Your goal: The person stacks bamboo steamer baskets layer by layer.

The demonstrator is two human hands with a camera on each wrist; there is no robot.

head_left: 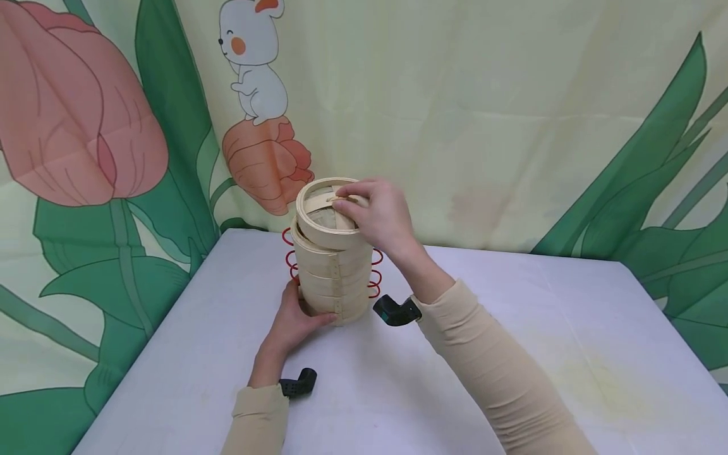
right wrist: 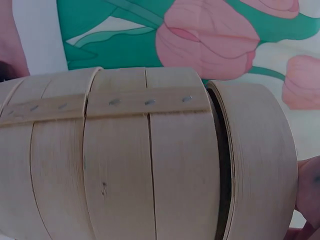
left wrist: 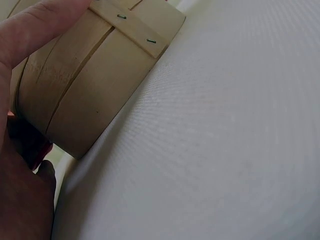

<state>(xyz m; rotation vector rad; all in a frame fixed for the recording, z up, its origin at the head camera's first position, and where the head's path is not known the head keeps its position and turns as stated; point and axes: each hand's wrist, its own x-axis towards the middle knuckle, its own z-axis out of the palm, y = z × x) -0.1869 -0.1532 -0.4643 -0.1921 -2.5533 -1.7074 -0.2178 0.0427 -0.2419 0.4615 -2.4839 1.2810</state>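
Observation:
A stacked bamboo steamer [head_left: 318,272] stands upright on the white table. Its bamboo lid [head_left: 330,238] sits askew on the top tier, and a dark gap shows between lid [right wrist: 262,160] and steamer body [right wrist: 120,170] in the right wrist view. With thumb and fingers, my right hand [head_left: 383,212] pinches the strap handle on top of the lid. Low on the left side, my left hand [head_left: 292,322] grips the bottom tier, its thumb across the front; some of its fingers are hidden behind the steamer.
Red wire coils [head_left: 381,278] stick out on both sides behind the steamer. The white table [head_left: 512,354] meets a printed cloth backdrop [head_left: 483,126] with tulips and a rabbit at its far edge. Each wrist carries a small black camera [head_left: 395,311].

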